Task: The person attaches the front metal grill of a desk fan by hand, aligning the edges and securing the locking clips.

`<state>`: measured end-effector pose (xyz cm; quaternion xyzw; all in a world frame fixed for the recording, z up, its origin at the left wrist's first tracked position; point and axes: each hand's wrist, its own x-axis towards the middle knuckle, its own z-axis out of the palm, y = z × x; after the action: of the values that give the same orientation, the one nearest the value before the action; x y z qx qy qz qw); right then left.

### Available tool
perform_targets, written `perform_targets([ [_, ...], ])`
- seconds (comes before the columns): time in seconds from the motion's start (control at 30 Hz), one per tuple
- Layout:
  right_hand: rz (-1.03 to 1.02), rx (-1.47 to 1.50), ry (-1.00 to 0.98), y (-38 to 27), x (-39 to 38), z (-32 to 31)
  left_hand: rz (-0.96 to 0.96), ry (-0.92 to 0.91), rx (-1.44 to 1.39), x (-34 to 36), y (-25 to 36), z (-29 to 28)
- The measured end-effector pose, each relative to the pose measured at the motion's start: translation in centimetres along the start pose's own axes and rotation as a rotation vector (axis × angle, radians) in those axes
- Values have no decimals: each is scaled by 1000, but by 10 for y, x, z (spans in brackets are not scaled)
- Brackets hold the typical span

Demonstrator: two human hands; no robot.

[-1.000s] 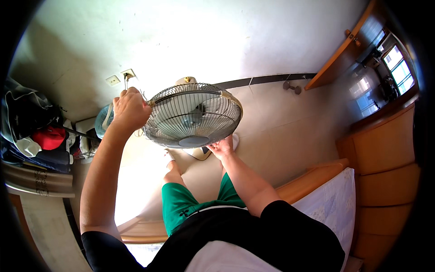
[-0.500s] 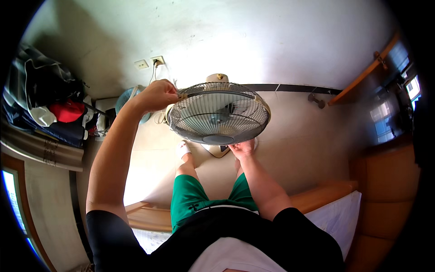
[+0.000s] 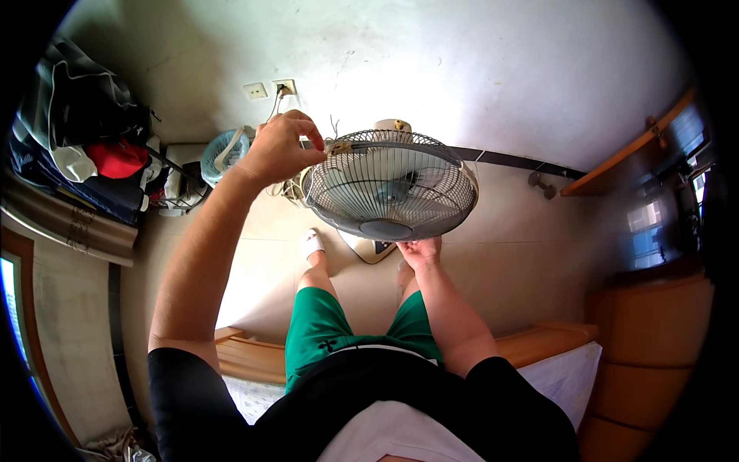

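A standing fan with a round wire grille [image 3: 389,189] faces up, tilted, in front of me, its base [image 3: 362,250] on the floor. My left hand [image 3: 285,150] is closed in a pinch at a small clip [image 3: 334,149] on the grille's upper left rim. My right hand [image 3: 419,250] reaches under the grille's lower edge with fingers curled against the fan; their exact hold is partly hidden. Loose cords hang behind the left side of the fan.
Clothes [image 3: 92,123] are piled on a rack at left, beside a blue basket [image 3: 215,165]. A plugged-in socket [image 3: 285,86] is on the wall. A dumbbell [image 3: 543,185] lies near an open wooden door [image 3: 623,146]. A bed's wooden edge [image 3: 550,335] is behind me.
The view has shifted, so the fan appears farther right. My left hand's fingers have risen slightly and remain at the rim's upper left. My right hand stays beneath the grille.
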<state>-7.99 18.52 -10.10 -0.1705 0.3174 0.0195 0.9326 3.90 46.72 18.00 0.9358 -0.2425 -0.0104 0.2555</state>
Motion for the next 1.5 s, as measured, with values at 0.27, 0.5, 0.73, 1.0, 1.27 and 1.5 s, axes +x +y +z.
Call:
perform_targets([
  [0.27,-24,1,-27,-1,1,0,-55,112,70,-4,13,19],
  [0.5,-26,-20,-12,4,8,-7,-60,43,-85,2,0,25],
  [0.73,108,49,-254,-7,37,-41,-116,-103,-505,8,-26,29],
  [1.0,8,-29,3,-7,4,-1,31,181,76,-10,8,23],
  [1.27,181,-229,267,-8,3,-34,-39,325,-282,-14,-2,49],
  [1.5,-207,-1504,-391,10,-116,41,-106,462,-667,-22,-16,83],
])
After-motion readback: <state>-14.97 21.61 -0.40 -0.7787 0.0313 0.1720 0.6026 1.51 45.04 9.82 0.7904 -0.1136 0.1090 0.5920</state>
